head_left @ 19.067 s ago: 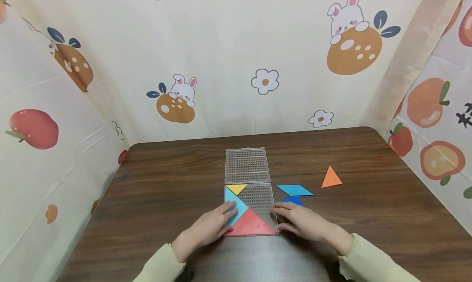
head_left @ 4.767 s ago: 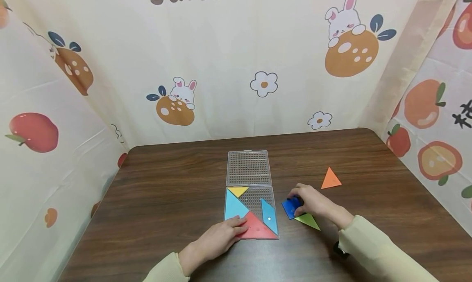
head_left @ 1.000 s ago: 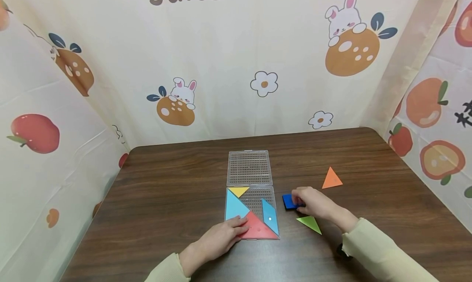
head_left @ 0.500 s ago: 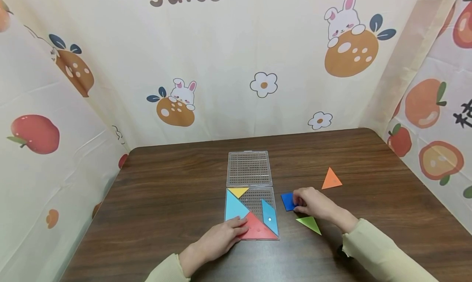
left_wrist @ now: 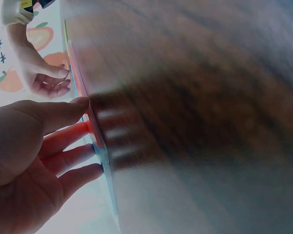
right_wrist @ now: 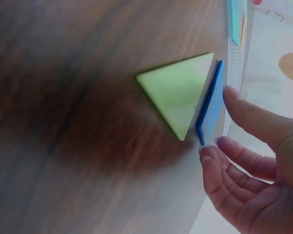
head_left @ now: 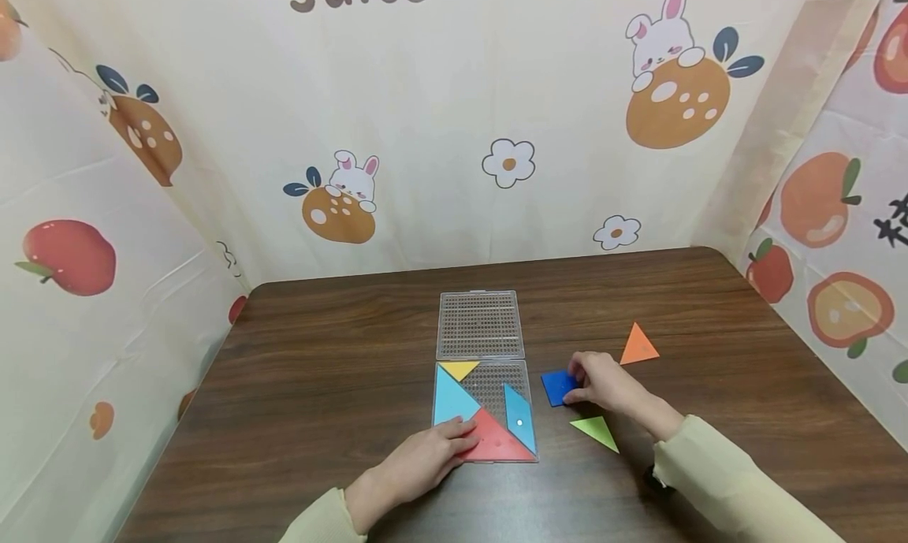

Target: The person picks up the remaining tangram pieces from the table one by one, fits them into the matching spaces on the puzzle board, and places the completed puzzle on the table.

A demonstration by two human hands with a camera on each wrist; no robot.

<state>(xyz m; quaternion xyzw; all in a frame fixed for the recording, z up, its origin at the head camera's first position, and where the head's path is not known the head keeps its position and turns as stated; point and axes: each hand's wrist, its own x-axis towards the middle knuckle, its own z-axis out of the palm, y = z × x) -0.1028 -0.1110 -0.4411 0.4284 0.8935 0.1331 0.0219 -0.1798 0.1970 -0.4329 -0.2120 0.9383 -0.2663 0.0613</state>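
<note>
My left hand point(head_left: 418, 463) rests with its fingers extended over the large red tangram triangle point(head_left: 500, 442) and the near edge of a clear hinged case point(head_left: 489, 385). The case also holds a large light-blue triangle point(head_left: 451, 399), a small yellow triangle point(head_left: 458, 369) and a light-blue parallelogram point(head_left: 519, 418). To the right of the case, a blue square point(head_left: 556, 388) lies on the table. My right hand point(head_left: 604, 384) has thumb and fingers at opposite edges of the blue square. In the right wrist view a green triangle point(right_wrist: 178, 95) lies beside it.
Farther back on the right lies an orange triangle point(head_left: 640, 346). The case's gridded lid point(head_left: 480, 324) is laid back behind its base. A brown wooden table point(head_left: 333, 354) carries everything, with fruit-print curtains point(head_left: 440, 133) behind and at both sides.
Over the last second the blue square goes from raised to flat, and the right fingers spread. Earlier, the parallelogram moved into the case and the left hand shifted onto the red triangle.
</note>
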